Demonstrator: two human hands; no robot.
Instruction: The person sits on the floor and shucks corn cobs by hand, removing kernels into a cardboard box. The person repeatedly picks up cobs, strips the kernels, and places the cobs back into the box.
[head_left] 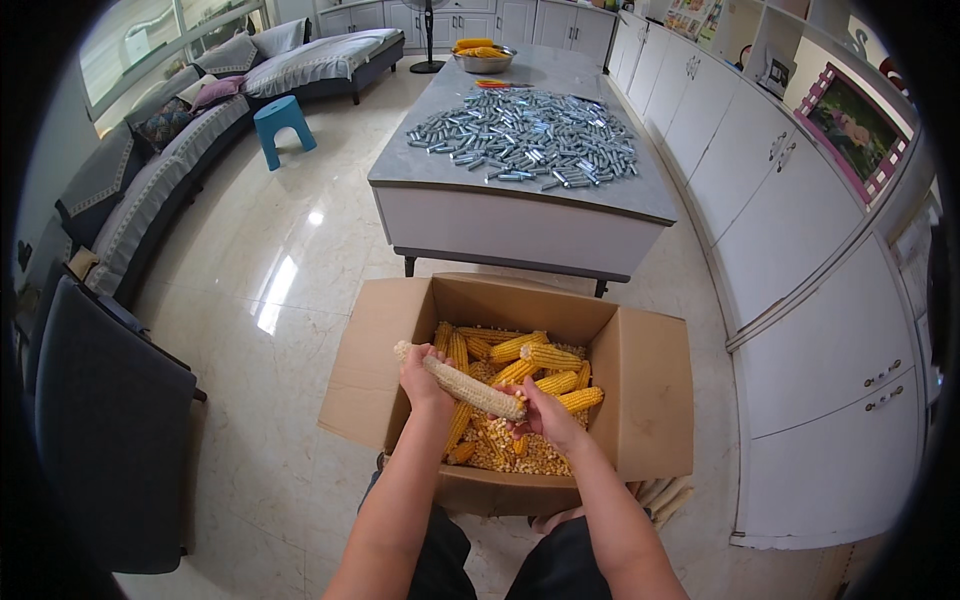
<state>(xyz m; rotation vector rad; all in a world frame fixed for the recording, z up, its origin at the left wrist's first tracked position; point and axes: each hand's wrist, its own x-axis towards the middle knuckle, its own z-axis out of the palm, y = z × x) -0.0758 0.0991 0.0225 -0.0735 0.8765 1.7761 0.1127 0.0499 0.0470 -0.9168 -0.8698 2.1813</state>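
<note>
Head view: how does the pale corn cob [470, 388] lie?

– Over the open box [650, 390], long axis slanting from the left edge toward the near right corner.

– State of the hands?

– Left hand [427, 378]: grasping the cob near its upper-left end. Right hand [543, 415]: fingers curled about the lower-right end, at a few yellow kernels [520, 402].

– Which hand is nearer those kernels?

– The right; the left is nearer the box's left edge.

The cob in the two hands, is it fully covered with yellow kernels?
No, the cob is pale and mostly bare, with yellow showing near the right hand.
</note>
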